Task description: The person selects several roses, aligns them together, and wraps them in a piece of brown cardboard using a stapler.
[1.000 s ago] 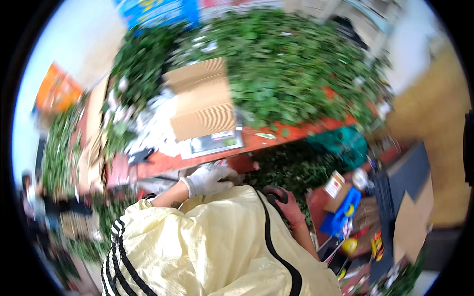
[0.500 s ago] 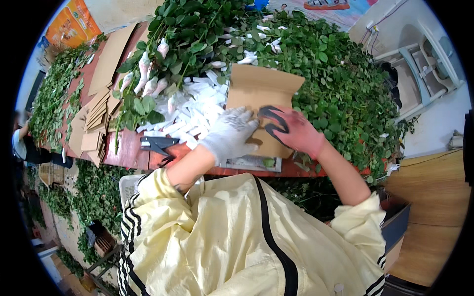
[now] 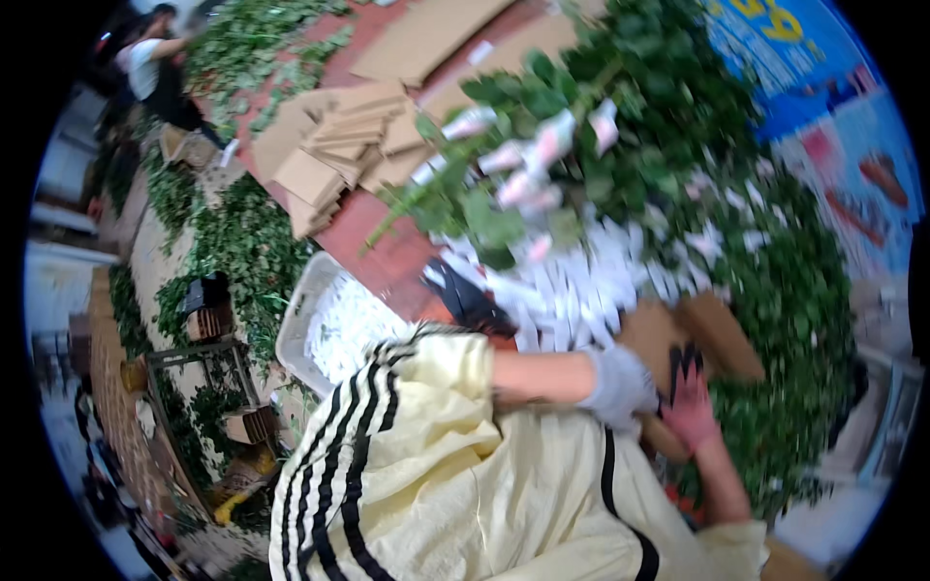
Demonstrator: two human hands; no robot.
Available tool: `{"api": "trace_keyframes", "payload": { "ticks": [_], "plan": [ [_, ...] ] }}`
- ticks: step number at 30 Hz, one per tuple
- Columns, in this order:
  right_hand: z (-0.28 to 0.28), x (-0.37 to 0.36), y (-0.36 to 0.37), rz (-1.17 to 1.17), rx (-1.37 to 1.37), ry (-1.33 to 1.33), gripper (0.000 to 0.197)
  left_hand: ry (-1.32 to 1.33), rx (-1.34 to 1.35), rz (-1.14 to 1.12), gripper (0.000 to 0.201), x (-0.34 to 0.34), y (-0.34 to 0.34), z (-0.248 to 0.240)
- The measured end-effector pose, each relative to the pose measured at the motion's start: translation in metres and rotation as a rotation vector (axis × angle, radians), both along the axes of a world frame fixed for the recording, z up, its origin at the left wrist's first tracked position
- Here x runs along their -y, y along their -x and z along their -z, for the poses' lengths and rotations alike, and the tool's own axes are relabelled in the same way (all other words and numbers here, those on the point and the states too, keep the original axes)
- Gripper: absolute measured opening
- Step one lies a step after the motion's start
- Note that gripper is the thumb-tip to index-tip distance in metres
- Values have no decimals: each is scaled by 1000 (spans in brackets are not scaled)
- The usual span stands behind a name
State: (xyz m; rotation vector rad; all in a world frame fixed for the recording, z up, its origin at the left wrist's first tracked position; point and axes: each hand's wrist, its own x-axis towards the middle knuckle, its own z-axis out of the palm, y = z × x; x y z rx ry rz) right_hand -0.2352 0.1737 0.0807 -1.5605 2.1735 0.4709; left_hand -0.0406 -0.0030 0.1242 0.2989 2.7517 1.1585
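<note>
A bent piece of brown cardboard (image 3: 651,336) lies at the lower right of the table, one flap raised on its right. My left hand (image 3: 620,387), in a whitish glove, rests at its near left edge; motion blur smears the fingers. My right hand (image 3: 692,405), in a red glove with dark fingertips, lies on the cardboard with its fingers stretched out. Left of the hands is a black hand tool (image 3: 467,296), perhaps a stapler. White strips (image 3: 567,300) are heaped behind it. Pinkish-white rose buds (image 3: 552,140) on leafy stems lie beyond.
Flat cardboard pieces (image 3: 339,140) are stacked on the red table (image 3: 373,232) to the left. A white basket (image 3: 289,341) of white strips stands beside the table. Leafy stems (image 3: 790,387) cover the right side. Another person (image 3: 155,73) stands at the far left.
My view has swung left, so the table and hands appear farther right, and the basket shows more fully. Both hands stay at the cardboard; its flap now stands at the right.
</note>
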Motion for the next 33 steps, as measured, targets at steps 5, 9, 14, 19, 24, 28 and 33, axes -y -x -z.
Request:
{"api": "trace_keyframes", "payload": {
  "ticks": [5,9,14,19,24,28,33],
  "plan": [
    [-20,13,-14,-29,49,95,82,-657,-162,-164,33,145,-132,-54],
    [-30,25,-22,-39,90,146,81,-500,-122,-1268,34,263,-224,-22],
    [-25,20,-12,-32,34,79,80,641,221,-1572,64,380,-278,52],
    [-18,11,-2,-52,-11,38,79,742,696,-1408,97,445,-237,75],
    [-29,22,-11,-65,17,116,86,510,891,-1394,111,463,-217,77],
    [-24,21,-9,-49,108,153,84,684,855,-1349,108,464,-236,68],
    [-30,12,-6,95,185,103,78,537,173,-1550,93,483,-250,17]
  ]
}}
